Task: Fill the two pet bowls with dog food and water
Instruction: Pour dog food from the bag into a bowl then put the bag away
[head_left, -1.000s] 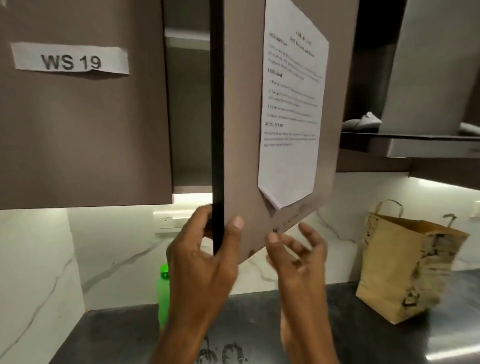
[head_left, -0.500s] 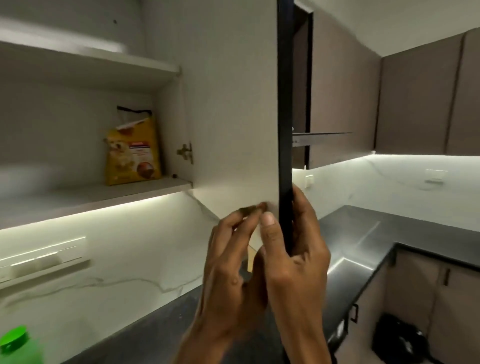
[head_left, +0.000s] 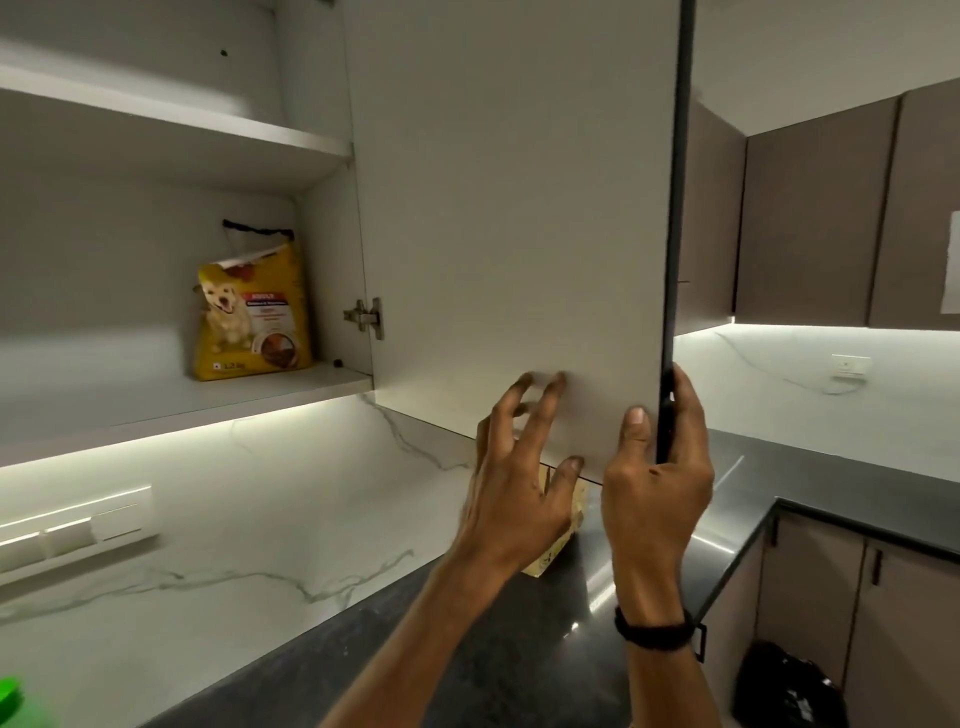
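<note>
A yellow dog food bag (head_left: 249, 309) with a dog's picture stands upright on the lower shelf (head_left: 156, 400) of the open wall cabinet, near its right wall. The cabinet door (head_left: 514, 218) is swung wide open. My right hand (head_left: 657, 467) grips the door's dark lower front edge, thumb on the inner face. My left hand (head_left: 514, 473) is spread with its fingers loose, just off or brushing the inner face near the bottom edge. No pet bowls are in view.
A green bottle cap (head_left: 13, 699) shows at the bottom left. A brown paper bag (head_left: 558, 535) stands on the dark counter (head_left: 467, 649) behind my hands. Marble backsplash with switch plates runs along the wall. A black bag (head_left: 787, 686) lies on the floor by the lower cabinets.
The door has swung fully open and the view turned right. My left hand let go of the door edge and spread out; my right hand took hold of the edge.
</note>
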